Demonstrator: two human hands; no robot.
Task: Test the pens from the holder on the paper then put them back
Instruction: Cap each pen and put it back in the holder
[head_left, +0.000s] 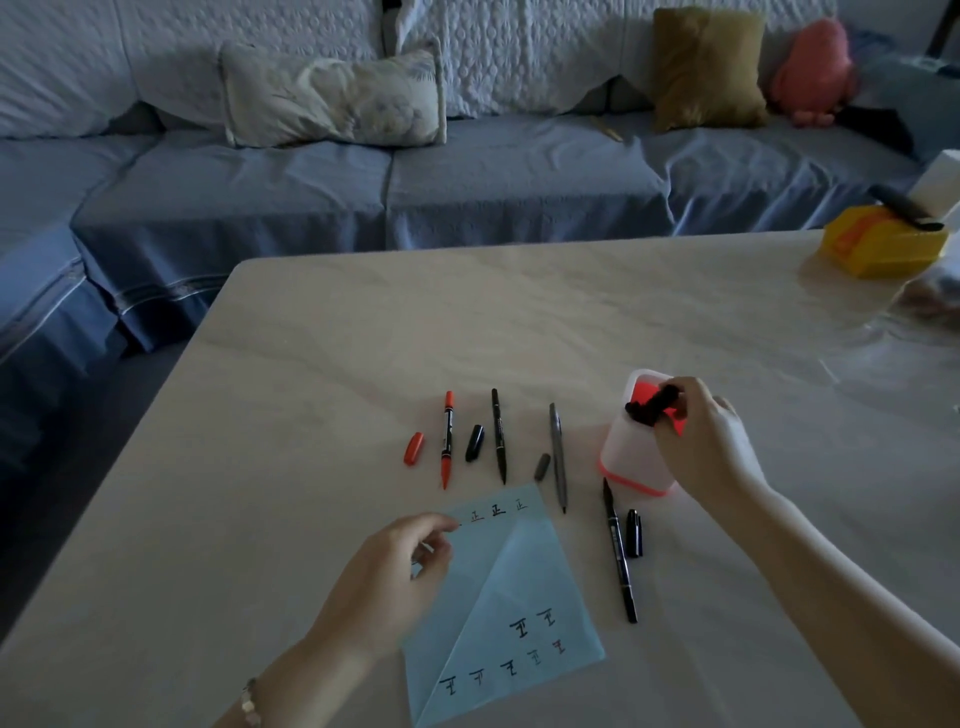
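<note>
- Looking down at a pale table (311, 415), we see a white pen holder (631, 457) with a red inside and a red base, standing upright right of centre.
- Our right hand (701, 441) is closed round a dark pen (652, 405), which tilts across the holder's mouth. We cannot tell what else is inside.
- Our left hand (395, 566) lies on the left edge of a blue paper (498, 597) at the near centre, fingers loosely curled. We cannot tell whether it pinches the sheet or only rests on it.
- Small handwritten marks run along the paper's far edge and near corner.
- Four uncapped pens lie on the table, none in any container.
- Just beyond the paper, from left to right, are a red pen (447, 441), a black pen (498, 436) and a grey pen (558, 457).
- A second black pen (621, 553) lies right of the paper.
- Each pen has a loose cap beside it: red cap (413, 448), black cap (474, 442), grey cap (542, 466), glossy black cap (634, 533).
- At the far right, a yellow box (878, 249) has a black marker (906, 208) lying across its top.
</note>
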